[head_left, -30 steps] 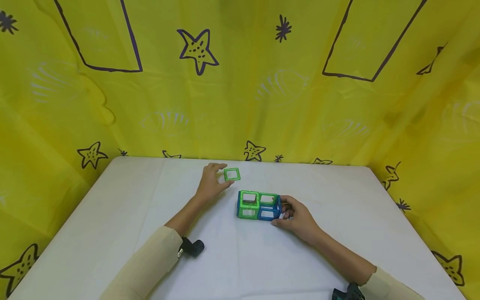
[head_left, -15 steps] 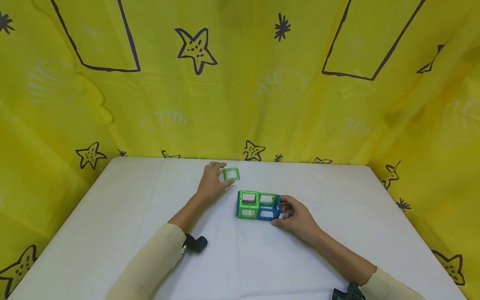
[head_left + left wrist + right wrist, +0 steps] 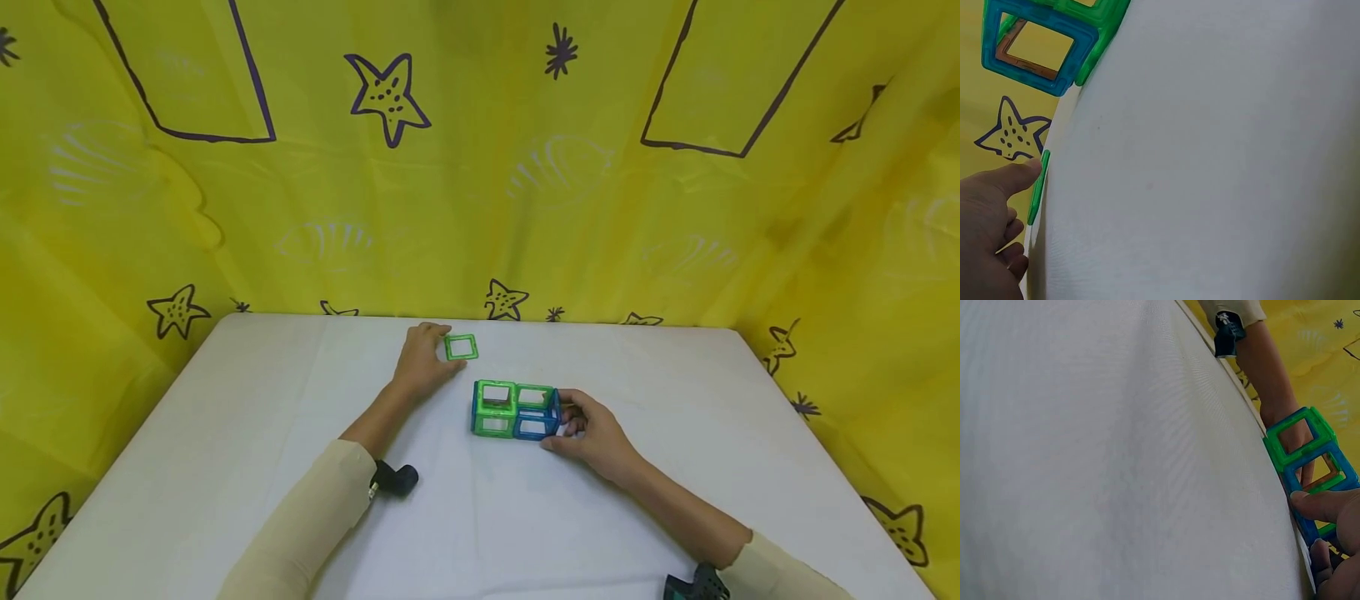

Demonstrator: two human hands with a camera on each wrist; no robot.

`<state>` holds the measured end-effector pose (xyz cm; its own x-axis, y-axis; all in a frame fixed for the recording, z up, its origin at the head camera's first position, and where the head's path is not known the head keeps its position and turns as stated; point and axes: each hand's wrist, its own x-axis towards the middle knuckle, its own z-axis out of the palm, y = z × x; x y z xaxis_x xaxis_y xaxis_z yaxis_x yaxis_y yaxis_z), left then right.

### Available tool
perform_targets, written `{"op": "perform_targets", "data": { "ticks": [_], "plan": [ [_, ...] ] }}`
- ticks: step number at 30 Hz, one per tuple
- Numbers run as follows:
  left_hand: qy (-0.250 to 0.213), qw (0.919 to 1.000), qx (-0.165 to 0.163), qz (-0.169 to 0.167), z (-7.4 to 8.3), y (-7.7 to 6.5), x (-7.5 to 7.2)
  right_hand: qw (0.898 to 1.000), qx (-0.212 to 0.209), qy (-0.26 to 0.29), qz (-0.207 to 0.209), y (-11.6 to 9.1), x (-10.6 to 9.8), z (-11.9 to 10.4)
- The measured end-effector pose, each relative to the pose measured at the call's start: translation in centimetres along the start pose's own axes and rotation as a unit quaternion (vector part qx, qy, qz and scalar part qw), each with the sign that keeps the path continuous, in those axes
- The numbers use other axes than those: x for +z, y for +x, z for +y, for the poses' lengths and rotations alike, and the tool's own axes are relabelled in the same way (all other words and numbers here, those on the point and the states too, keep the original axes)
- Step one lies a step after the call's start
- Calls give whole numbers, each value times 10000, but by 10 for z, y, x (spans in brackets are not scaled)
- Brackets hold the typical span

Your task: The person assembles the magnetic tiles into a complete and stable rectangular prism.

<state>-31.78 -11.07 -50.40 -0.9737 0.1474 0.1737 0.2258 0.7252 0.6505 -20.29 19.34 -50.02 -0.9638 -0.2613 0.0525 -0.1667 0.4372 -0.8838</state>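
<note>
In the head view, a block of two joined cubes made of magnetic tiles [image 3: 495, 408] stands on the table, green on the left and top, blue at the right front. My right hand [image 3: 596, 437] grips its right end, thumb at the front and index finger behind; the right wrist view shows the thumb [image 3: 1319, 503] on a blue tile. Behind and left of the block, a single green square magnetic tile [image 3: 461, 359] lies between the thumb and fingers of my left hand [image 3: 422, 362]. In the left wrist view, the thumb touches that tile's edge [image 3: 1039, 187].
A white cloth [image 3: 480, 517] covers the table. Yellow curtains [image 3: 465, 192] with starfish drawings stand behind and on both sides. Black wrist cameras [image 3: 396, 480] sit on both forearms. An orange tile [image 3: 1029, 65] shows inside the block in the left wrist view.
The left forearm and its wrist camera have shifted slightly right and forward. Both hands keep their places at the single tile and the block. The whole head view has drifted slightly.
</note>
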Motion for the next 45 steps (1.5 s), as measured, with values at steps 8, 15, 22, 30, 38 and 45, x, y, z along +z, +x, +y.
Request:
{"op": "perform_targets", "data": {
  "ticks": [8,15,22,30,38,45],
  "plan": [
    [181,9998,-27,26,-3,4,2,10000,45,-47,-48,1,1,4],
    [367,9992,-130,-136,-2,8,1,10000,-79,-34,18,0,0,2],
    [470,9984,-206,-242,-1,9,-1,10000,-82,-21,40,-1,1,0],
    [305,9992,-160,-215,-5,10,1,9999,-81,-100,54,0,0,0],
    [229,9995,-159,-140,-4,9,1,9999,-84,-77,52,0,0,-1],
    [-9,9998,-108,-143,-1,6,0,9999,-78,-111,37,-1,1,-1]
  ]
}}
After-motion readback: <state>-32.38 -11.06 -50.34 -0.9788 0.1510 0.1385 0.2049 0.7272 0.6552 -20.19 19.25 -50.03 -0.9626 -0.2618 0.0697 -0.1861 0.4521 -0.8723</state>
